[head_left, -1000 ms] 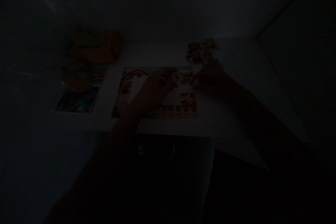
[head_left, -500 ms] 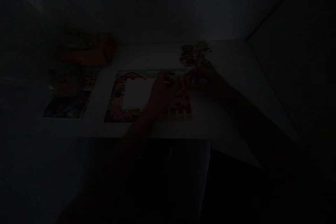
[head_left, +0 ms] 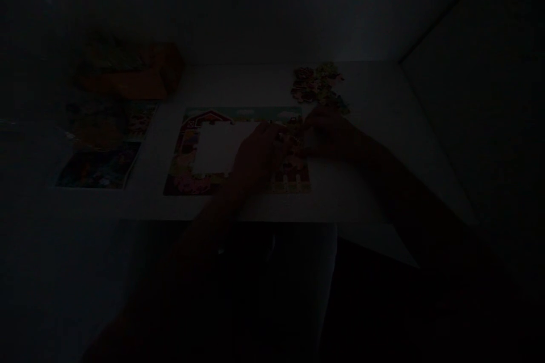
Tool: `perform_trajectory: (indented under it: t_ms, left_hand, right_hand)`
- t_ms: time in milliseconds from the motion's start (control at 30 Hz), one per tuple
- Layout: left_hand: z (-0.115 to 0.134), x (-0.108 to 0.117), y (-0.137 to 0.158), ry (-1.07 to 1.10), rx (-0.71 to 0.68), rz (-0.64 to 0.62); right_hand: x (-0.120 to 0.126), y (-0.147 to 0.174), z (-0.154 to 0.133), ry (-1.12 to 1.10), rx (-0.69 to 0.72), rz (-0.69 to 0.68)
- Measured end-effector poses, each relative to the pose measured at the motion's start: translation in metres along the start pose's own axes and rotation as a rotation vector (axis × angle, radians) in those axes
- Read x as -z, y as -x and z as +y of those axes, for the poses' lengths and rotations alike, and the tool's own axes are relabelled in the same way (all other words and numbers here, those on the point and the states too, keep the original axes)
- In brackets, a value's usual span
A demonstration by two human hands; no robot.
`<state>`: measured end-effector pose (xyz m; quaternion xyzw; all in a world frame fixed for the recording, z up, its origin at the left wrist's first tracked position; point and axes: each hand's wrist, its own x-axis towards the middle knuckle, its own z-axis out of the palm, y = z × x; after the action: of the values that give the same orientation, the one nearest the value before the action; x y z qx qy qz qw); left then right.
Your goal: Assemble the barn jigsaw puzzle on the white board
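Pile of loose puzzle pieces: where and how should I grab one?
I'd pinch a piece at the right edge of the pile by its rim, from above and the right: it looks low and jumbled, bare tabletop lies on that side, and the right hand is just in front. It's too dark to tell outlines.

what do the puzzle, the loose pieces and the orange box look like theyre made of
Puzzle: probably printed cardboard, from its flat picture and knobbed inner edge; the dimness leaves its finish open.
Loose pieces: likely the same, given similar colours and jagged outlines; finish unclear.
Orange box: perhaps wood or card, by its straight sides; it looks matt, showing no glare.
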<state>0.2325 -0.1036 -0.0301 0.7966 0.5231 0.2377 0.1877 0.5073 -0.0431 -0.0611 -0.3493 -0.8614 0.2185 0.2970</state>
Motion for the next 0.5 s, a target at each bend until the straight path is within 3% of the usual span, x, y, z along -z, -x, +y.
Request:
perform_trajectory:
  t_ms: [233, 500]
  left_hand:
    - [-0.019, 0.002, 0.007, -0.041, -0.151, -0.044]
    - [-0.017, -0.003, 0.006, -0.02, -0.14, -0.002]
  right_hand:
    - [0.004, 0.005, -0.004, 0.038, -0.007, -0.053]
    - [0.003, 0.006, -0.001, -0.001, 0.046, -0.024]
